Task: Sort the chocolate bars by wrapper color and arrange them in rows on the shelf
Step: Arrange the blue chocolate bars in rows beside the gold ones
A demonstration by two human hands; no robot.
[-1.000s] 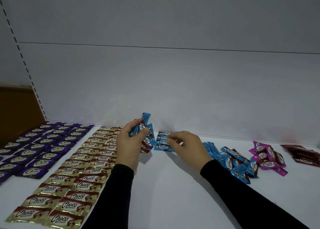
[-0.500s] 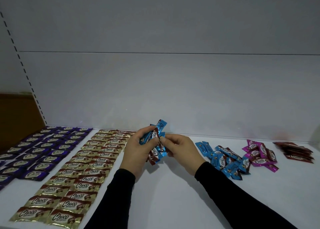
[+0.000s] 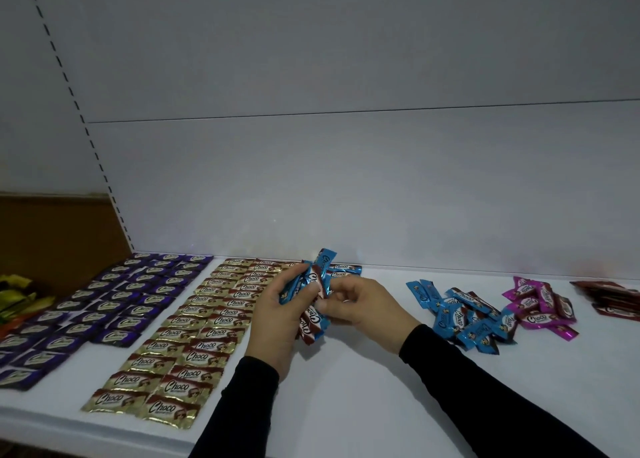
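My left hand point(image 3: 277, 322) grips a bunch of blue chocolate bars point(image 3: 313, 293) above the white shelf point(image 3: 346, 398). My right hand point(image 3: 367, 310) pinches one bar of that bunch from the right. Behind the hands lie a few blue bars in a row point(image 3: 346, 269), partly hidden. Gold bars point(image 3: 194, 333) lie in two long rows to the left, purple bars point(image 3: 104, 312) in rows further left. A loose heap of blue bars point(image 3: 464, 315) lies to the right, then a pink heap point(image 3: 540, 302) and a dark red stack point(image 3: 613, 296).
Yellow-green wrappers point(image 3: 15, 295) lie at the far left, beyond the shelf's perforated upright point(image 3: 114, 201). The shelf's back panel point(image 3: 346, 180) rises right behind the rows. The front edge of the shelf point(image 3: 104, 433) runs along the bottom left.
My right hand left the row of blue bars at the back and came to the bunch in my left hand, where it now pinches a bar. The view shifted slightly right.
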